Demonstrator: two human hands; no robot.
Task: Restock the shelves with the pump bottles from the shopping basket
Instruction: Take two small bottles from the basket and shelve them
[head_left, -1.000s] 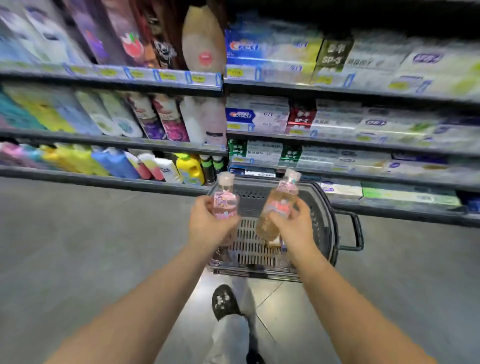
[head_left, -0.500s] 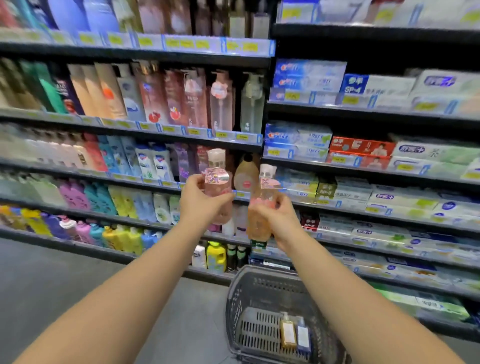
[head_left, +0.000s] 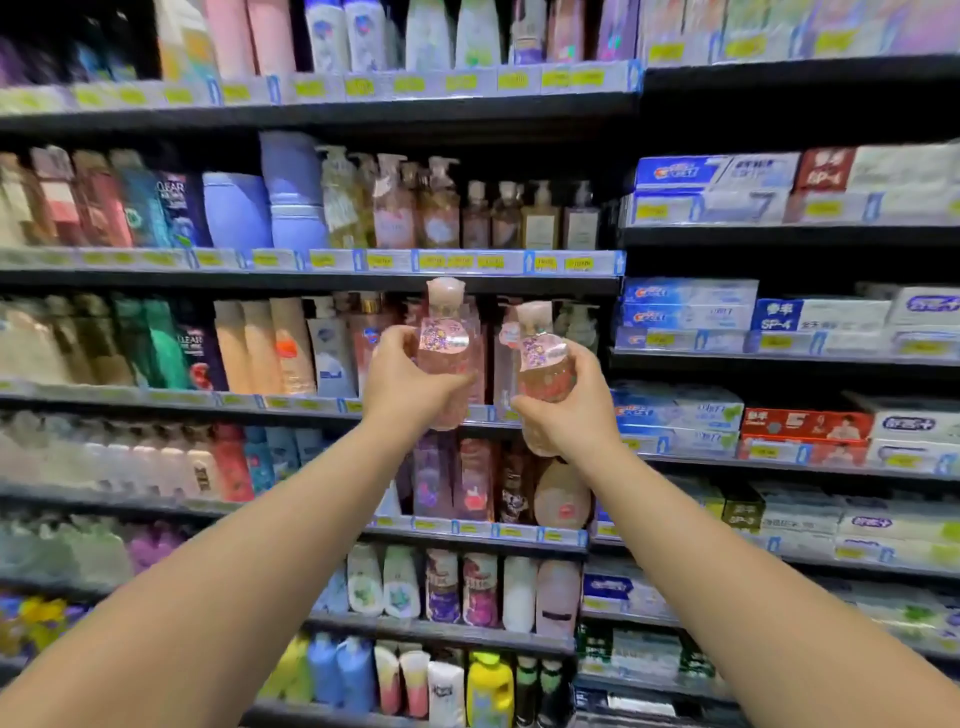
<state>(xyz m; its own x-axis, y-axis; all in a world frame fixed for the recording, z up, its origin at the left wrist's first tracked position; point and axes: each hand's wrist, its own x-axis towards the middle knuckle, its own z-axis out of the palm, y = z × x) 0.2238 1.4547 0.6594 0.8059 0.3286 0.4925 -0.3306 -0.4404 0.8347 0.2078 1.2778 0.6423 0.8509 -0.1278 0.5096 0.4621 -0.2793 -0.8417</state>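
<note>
1. A shop aisle: dark shelves (head_left: 311, 283) hold shampoo and pump bottles in the left bay and toothpaste boxes (head_left: 691, 306) in the right bay.
2. The left hand (head_left: 405, 384) holds a pink bottle (head_left: 447, 348) upright, fingers curled round its body. The right hand (head_left: 576, 410) holds a peach bottle (head_left: 543, 364) near upright, fingers clamped on its lower half.
3. A second ago both bottles sat low over the shopping basket. Now they are raised in front of the middle rows, and the basket is out of view.
4. The two bottles are close together but apart, and neither is on a shelf yet.
5. The lift looks finished and placing seems next, probably among the similar shelved pumps (head_left: 441, 208) just above. Blur hides any free gap.
</note>
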